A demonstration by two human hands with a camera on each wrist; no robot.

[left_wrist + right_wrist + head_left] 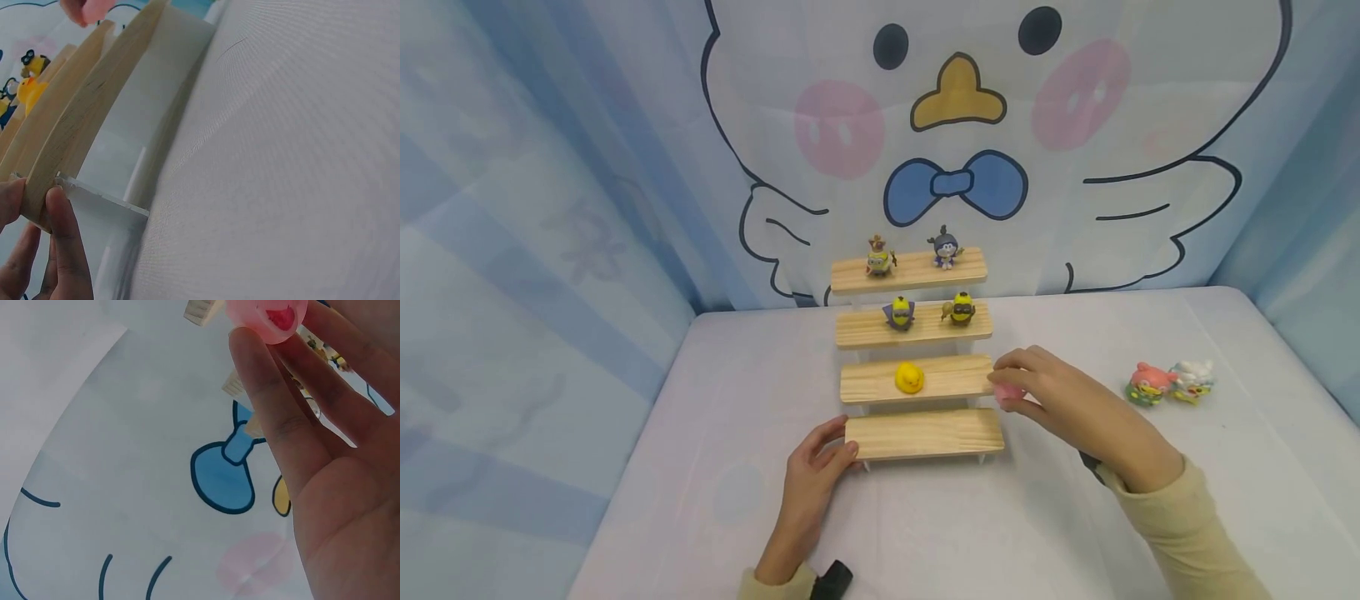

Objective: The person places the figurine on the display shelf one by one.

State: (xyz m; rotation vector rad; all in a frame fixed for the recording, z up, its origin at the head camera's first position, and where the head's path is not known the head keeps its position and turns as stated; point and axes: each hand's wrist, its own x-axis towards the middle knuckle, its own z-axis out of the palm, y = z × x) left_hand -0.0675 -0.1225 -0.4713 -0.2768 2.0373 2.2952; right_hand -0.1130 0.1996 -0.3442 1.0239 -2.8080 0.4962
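My left hand [811, 477] grips the left end of the lowest wooden step [925, 433] of a four-step display stand; in the left wrist view, thumb and fingers hold the board's [81, 106] end from both sides. Beside the right end of the step above, my right hand [1063, 404] pinches a small pink toy [1010, 394] between thumb and fingers. The right wrist view shows the pink toy [269, 317] as rounded, with a red patch; its exact kind is partly hidden by the fingers. On that same step sits a yellow rubber duck [910, 378].
Two yellow-and-dark figurines, one with a cape [899, 313] and one with goggles [961, 309], stand on the second step from the top. A crowned figurine [878, 257] and a grey-hooded one [945, 248] occupy the top. Pink [1148, 384] and white [1192, 381] figurines are at the right.
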